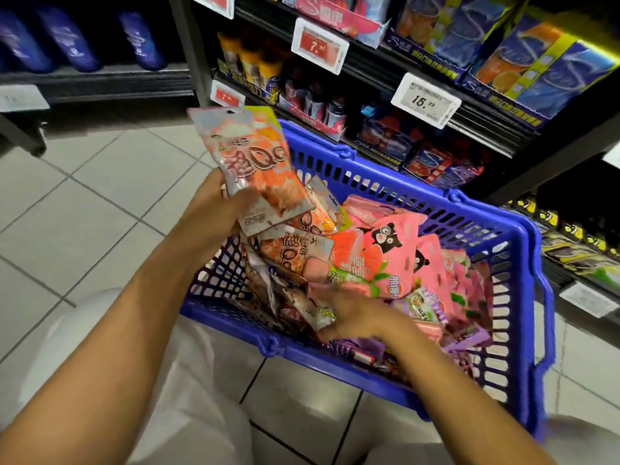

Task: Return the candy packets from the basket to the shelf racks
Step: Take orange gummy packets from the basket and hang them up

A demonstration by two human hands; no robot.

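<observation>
Head view: step in hand looks like sorting/gathering, not shelving yet. Left hand [214, 209] grips a bunch of orange packets [258, 162], at least 2, maybe 3, held up over the basket's left edge. Right hand [355, 317] is down in the blue basket [523, 280], fingers blurred, so cannot tell if it holds a packet. Approx 3 pink packets [385, 253] seen, plus many others, uncountable. Next: pick matching ones, then carry to shelf racks [402, 78] behind the basket
</observation>
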